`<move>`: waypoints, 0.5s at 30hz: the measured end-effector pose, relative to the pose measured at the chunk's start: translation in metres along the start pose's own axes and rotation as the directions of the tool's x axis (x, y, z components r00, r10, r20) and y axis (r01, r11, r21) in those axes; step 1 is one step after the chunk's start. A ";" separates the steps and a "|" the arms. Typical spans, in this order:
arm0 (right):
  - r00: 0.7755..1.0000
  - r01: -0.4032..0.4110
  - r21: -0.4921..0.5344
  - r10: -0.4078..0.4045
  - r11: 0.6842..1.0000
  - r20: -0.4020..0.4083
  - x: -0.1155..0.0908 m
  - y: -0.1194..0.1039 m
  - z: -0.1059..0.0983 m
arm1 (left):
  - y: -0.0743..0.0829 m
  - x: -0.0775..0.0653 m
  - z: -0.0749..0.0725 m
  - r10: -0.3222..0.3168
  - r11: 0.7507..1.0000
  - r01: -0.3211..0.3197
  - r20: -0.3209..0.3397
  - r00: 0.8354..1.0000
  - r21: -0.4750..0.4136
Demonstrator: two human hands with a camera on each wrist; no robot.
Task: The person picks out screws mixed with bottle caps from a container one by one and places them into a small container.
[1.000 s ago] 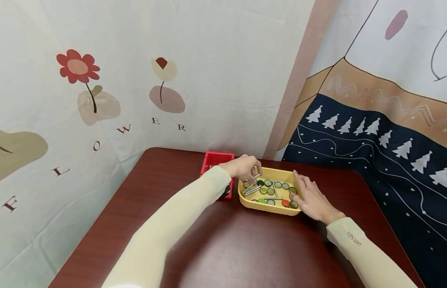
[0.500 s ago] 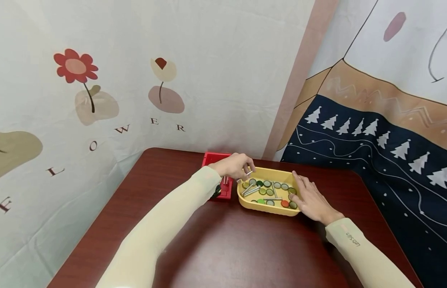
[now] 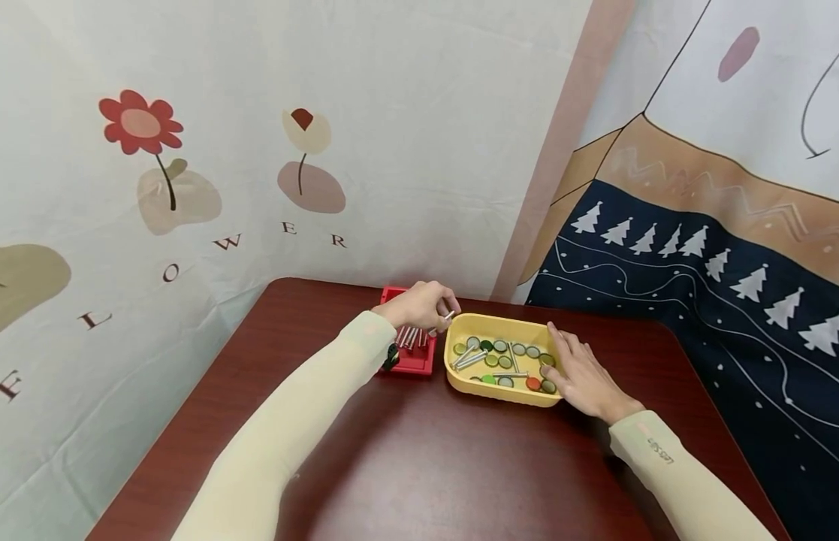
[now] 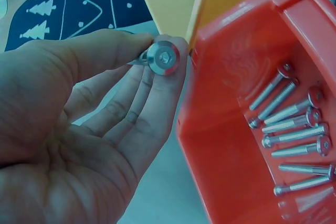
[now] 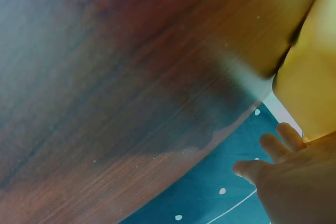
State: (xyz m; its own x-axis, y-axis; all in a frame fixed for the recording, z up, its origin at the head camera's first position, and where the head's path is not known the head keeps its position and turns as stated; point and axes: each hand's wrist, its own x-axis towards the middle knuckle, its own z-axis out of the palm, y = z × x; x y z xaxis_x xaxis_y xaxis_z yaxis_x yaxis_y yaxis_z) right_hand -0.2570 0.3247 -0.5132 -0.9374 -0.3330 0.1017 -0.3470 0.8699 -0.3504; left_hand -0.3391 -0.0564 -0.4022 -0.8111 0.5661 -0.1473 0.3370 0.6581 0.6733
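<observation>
My left hand (image 3: 422,306) pinches a silver bolt (image 4: 164,57) between thumb and fingers, above the red bin (image 3: 414,368). The bolt's round head with a hex socket faces the left wrist camera; its shank is mostly hidden. Inside the bin lie several bolts (image 4: 294,129), side by side. My right hand (image 3: 584,379) rests with fairly straight fingers against the right end of the yellow tray (image 3: 503,392). Loose bolts (image 3: 470,359) and several bottle caps (image 3: 519,349), mostly greenish or grey with one orange-red, lie in that tray.
Both containers stand side by side near the far edge of a dark red-brown table (image 3: 419,466), with a narrow gap between them. A printed curtain (image 3: 419,150) hangs close behind the table and continues along its right side.
My left hand has moved left with the bolt, from over the yellow tray to over the red bin. More bolts in the bin now show. The right hand stays on the tray.
</observation>
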 end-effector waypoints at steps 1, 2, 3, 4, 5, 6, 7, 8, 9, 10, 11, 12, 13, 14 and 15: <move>1.000 -0.001 0.001 0.001 1.000 0.001 0.000 0.000 0.000 | -0.002 -0.001 -0.001 -0.005 1.000 0.005 -0.013 1.000 0.001; 1.000 -0.004 0.001 0.004 1.000 0.001 0.000 0.000 0.000 | -0.003 -0.001 -0.002 -0.007 1.000 0.008 -0.029 1.000 0.007; 1.000 -0.006 0.001 0.006 1.000 0.003 0.000 0.000 0.000 | -0.005 -0.002 -0.002 -0.011 1.000 0.011 -0.043 0.999 0.013; 1.000 -0.009 0.001 0.009 1.000 0.005 0.000 0.000 -0.001 | -0.006 -0.002 -0.003 -0.011 1.000 0.012 -0.058 0.998 0.023; 1.000 -0.011 0.002 0.011 1.000 0.007 0.000 -0.001 -0.001 | -0.008 -0.002 -0.004 -0.014 0.999 0.016 -0.074 0.997 0.033; 1.000 -0.012 0.002 0.012 1.000 0.007 0.000 -0.001 -0.001 | -0.010 -0.002 -0.005 -0.018 0.999 0.022 -0.087 0.996 0.043; 1.000 -0.013 0.001 0.013 1.000 0.009 0.000 -0.001 -0.002 | -0.012 -0.003 -0.006 -0.024 0.999 0.029 -0.098 0.995 0.044; 1.000 -0.013 0.001 0.013 1.000 0.010 0.000 -0.002 -0.002 | -0.014 -0.003 -0.006 -0.031 0.998 0.036 -0.111 0.993 0.049; 1.000 -0.013 0.002 0.013 1.000 0.010 0.000 -0.002 -0.002 | -0.016 -0.003 -0.006 -0.041 0.998 0.046 -0.121 0.992 0.044; 1.000 -0.013 0.002 0.013 1.000 0.011 -0.001 -0.002 -0.002 | -0.018 -0.003 -0.006 -0.050 0.998 0.055 -0.131 0.990 0.037; 1.000 -0.015 0.001 0.015 1.000 0.011 -0.001 -0.002 -0.002 | -0.019 -0.003 -0.006 -0.063 0.997 0.068 -0.141 0.988 0.027; 1.000 -0.015 0.003 0.015 1.000 0.011 -0.001 -0.002 -0.002 | -0.021 -0.003 -0.006 -0.075 0.997 0.077 -0.150 0.986 0.011; 1.000 -0.016 0.003 0.016 1.000 0.012 -0.001 -0.003 -0.002 | -0.023 -0.004 -0.006 -0.090 0.996 0.090 -0.159 0.983 -0.008; 1.000 -0.017 0.003 0.017 1.000 0.011 -0.001 -0.003 -0.001 | -0.025 -0.004 -0.005 -0.105 0.994 0.102 -0.167 0.980 -0.023; 1.000 -0.014 0.004 0.014 1.000 0.009 -0.001 -0.003 -0.001 | -0.026 -0.005 -0.005 -0.121 0.993 0.116 -0.174 0.977 -0.036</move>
State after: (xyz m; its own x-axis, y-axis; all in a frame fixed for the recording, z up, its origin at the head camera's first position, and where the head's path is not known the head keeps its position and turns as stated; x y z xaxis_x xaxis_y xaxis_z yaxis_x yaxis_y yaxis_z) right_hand -0.2555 0.3228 -0.5110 -0.9418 -0.3244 0.0883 -0.3340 0.8728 -0.3558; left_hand -0.3466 -0.0792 -0.4156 -0.9167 0.3871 -0.0992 0.2227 0.7009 0.6776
